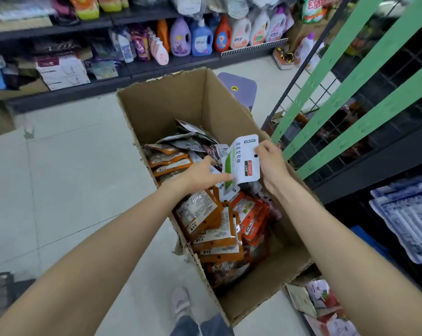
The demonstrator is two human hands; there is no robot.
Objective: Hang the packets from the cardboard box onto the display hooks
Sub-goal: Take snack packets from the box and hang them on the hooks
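An open cardboard box [164,105] stands on the floor, holding several orange and white snack packets [212,229]. Above them I hold a white packet [244,158] with green and red print and a punched hole near its edge. My right hand [270,161] pinches its right edge by the hole. My left hand [205,173] grips the lower left corner of that packet over the box. The black wire display grid [345,132] with green slanted strips rises to the right of the box; no hook is plainly visible.
A purple stool [239,88] stands behind the box. Shelves of detergent bottles [200,37] line the far wall. Blue-and-white packs [409,214] lie on a lower shelf at right, and more packets [324,301] sit on the floor near the box's right corner. My shoe [181,301] is beside the box.
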